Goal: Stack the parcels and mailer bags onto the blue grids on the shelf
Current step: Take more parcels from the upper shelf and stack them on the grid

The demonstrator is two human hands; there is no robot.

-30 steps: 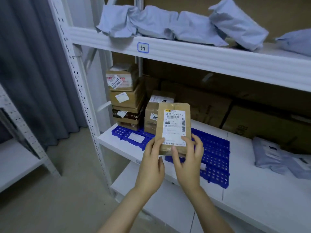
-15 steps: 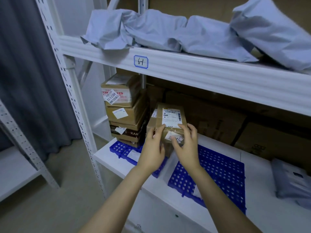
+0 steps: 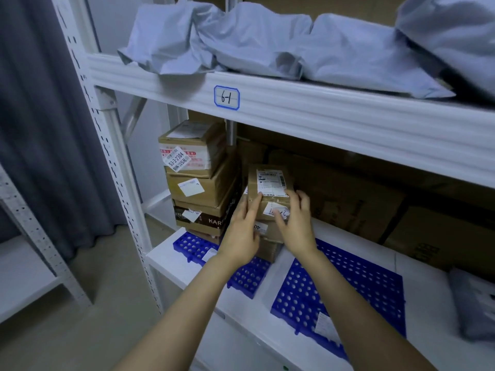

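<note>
I have the small brown cardboard parcel with the white shipping label sitting on top of the short stack of brown boxes at the left blue perforated plastic grid — a second ago it was upright in mid-air in front of the shelf, label toward me, and now it lies flat on the pile, just right of the taller stack of taped cardboard boxes. My left hand has its fingers spread, fingertips touching the parcel's left front corner; my right hand lies over the front right edge, fingers apart and loosely curled on it, no longer carrying its weight as far as I can judge. So the placement looks essentially done and what remains is squaring it and letting go. The right blue grid is bare apart from a paper slip, and a grey plastic mailer bag waits at the far right of the white metal shelf — likely my next pick.
</note>
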